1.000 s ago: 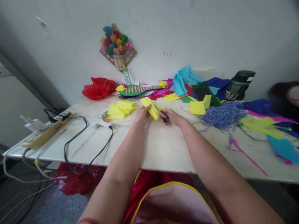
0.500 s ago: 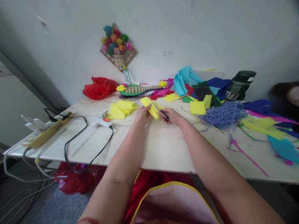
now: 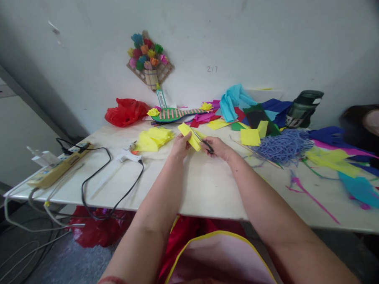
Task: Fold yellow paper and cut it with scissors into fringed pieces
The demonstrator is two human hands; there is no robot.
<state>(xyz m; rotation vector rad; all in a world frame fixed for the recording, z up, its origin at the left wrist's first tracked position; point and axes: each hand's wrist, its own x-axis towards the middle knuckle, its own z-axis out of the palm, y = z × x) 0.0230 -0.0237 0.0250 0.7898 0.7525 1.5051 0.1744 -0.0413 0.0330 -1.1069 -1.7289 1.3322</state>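
Observation:
My left hand (image 3: 180, 144) pinches a folded strip of yellow paper (image 3: 189, 135) above the white table (image 3: 206, 189). My right hand (image 3: 217, 147) is closed round the black handles of a pair of scissors (image 3: 204, 144). The scissor blades lie across the yellow strip at its right side. Both hands sit close together near the middle of the table's far half.
A pile of yellow paper (image 3: 153, 138) and a glue gun (image 3: 129, 155) with black cord lie left of my hands. A power strip (image 3: 58, 165) sits at the left edge. Purple yarn (image 3: 283, 146), coloured paper sheets, a red bag (image 3: 125, 111) and a dark bottle (image 3: 304, 107) crowd the back and right.
The scissors have shifted slightly along the yellow strip; my right hand moved a little up and left. My left hand holds the strip where it was.

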